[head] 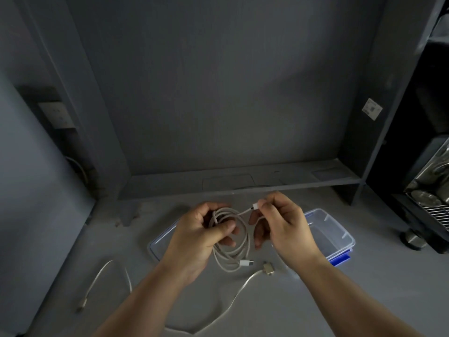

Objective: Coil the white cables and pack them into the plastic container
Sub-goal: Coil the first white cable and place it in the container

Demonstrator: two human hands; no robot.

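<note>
My left hand (204, 234) grips a coil of white cable (234, 251) that hangs in several loops, one plug dangling at the bottom. My right hand (281, 224) pinches the cable's other plug between thumb and fingertips, just right of the coil. Behind my right hand stands the clear plastic container (340, 229) with a blue latch at its near side. A clear lid (159, 242) lies flat behind my left hand. A second white cable (233, 300) trails loose across the grey table below my arms, its plug near the coil.
A short white cable (97, 278) curves on the table at the left. A low grey shelf (243, 181) runs along the back of the table. A dark rack with metal items (430, 190) stands at the right edge.
</note>
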